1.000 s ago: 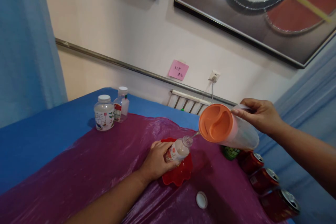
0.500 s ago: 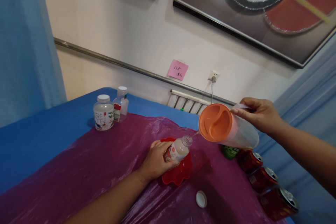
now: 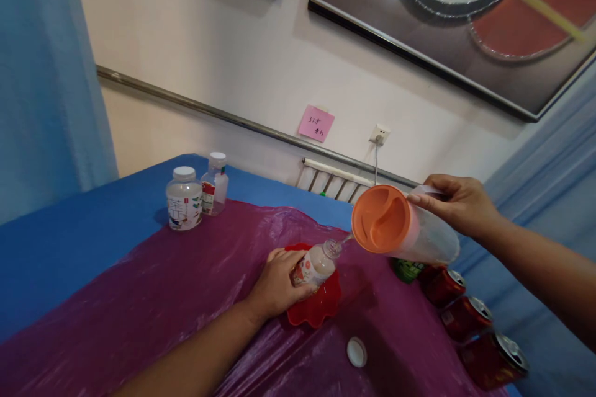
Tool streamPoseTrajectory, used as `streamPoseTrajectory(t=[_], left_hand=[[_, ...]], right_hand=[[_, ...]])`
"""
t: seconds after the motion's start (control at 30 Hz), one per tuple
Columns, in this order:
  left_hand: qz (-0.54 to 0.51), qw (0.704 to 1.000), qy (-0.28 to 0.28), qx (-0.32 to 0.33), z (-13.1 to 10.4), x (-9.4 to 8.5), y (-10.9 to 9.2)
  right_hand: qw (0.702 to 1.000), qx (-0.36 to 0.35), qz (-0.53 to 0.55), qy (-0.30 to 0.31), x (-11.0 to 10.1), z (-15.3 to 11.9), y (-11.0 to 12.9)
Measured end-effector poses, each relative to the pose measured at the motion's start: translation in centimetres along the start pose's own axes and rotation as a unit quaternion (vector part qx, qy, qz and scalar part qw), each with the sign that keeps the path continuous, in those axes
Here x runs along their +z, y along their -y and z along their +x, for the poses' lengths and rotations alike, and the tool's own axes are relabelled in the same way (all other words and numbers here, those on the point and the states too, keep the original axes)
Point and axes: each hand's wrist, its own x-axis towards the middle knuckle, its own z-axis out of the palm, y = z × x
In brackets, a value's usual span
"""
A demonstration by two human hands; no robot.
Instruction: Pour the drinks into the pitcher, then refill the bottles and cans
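My left hand (image 3: 278,282) is wrapped round a small clear bottle (image 3: 319,265) with a printed label, its mouth uncapped and tilted to the right. The bottle is held over a red scalloped bowl (image 3: 321,310). My right hand (image 3: 460,205) grips the handle of a clear pitcher (image 3: 431,239) with an orange lid (image 3: 380,218). The pitcher is tipped on its side, and a thin stream of liquid runs from its spout to the bottle's mouth. A white cap (image 3: 356,352) lies in front of the bowl.
Two capped clear bottles, a wide jar (image 3: 184,198) and a slimmer bottle (image 3: 215,185), stand at the back left. Several red cans (image 3: 493,360) and a green can (image 3: 407,269) line the right side. Purple plastic sheeting (image 3: 186,298) covers part of the blue table (image 3: 56,248).
The stream between the pitcher's spout and the bottle looks thicker. Both hands have stayed nearly in place.
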Motion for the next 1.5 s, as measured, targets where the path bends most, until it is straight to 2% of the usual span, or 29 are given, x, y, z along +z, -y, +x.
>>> streamPoseTrajectory(t=[1.5], left_hand=[[-0.004,1.0,0.003,0.0,-0.01,-0.16,-0.3]], right_hand=[[0.999,-0.016,-0.03,0.011,-0.05,0.27,0.15]])
